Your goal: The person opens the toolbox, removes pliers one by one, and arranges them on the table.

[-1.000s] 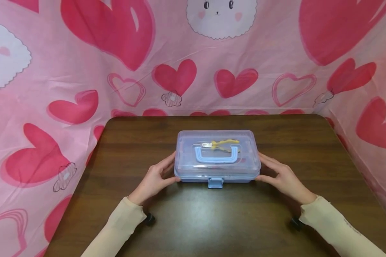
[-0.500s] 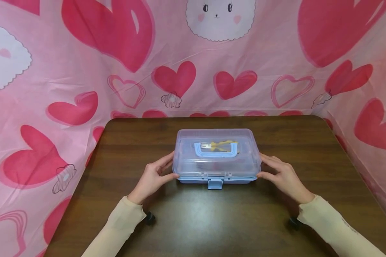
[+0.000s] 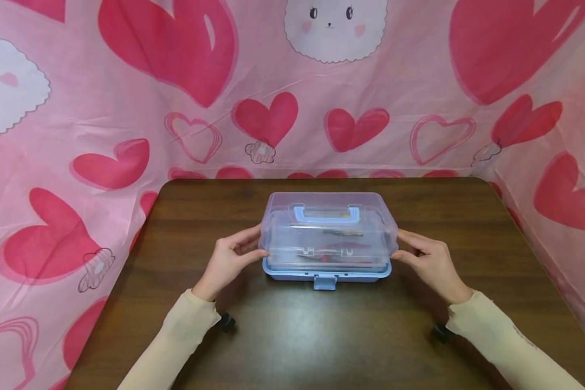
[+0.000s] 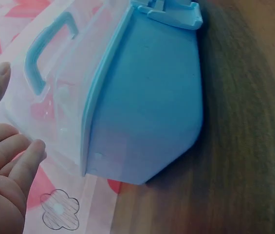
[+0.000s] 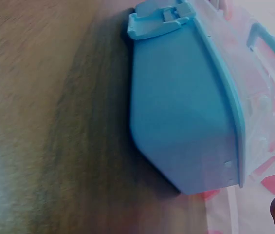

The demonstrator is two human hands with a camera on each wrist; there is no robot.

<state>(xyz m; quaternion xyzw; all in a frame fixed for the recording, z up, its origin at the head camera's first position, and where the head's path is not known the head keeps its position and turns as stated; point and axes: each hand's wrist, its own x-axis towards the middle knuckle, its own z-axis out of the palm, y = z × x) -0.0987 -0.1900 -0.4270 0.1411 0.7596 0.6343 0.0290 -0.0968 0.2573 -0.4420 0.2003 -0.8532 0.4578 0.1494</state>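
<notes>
A plastic toolbox with a blue base stands on the table, its front latch hanging undone. Its clear lid is tilted up at the front, leaving a gap above the base rim. My left hand holds the lid's left front corner, thumb at the front and fingers along the side. At the opposite corner my right hand grips the lid the same way. The blue carry handle tops the lid. Yellow-handled pliers and something red show blurred through the plastic. Fingers of the left hand appear beside the lid in the left wrist view.
The toolbox stands on a dark wood-grain table with rounded far corners. A pink cloth printed with red hearts hangs behind it and along both sides. A small black object sits by the left cuff, another by the right.
The lid has risen at its front from resting on the base to tilted up, with both hands rising slightly along with it. The handle has tipped back, and the base has stayed about in place.
</notes>
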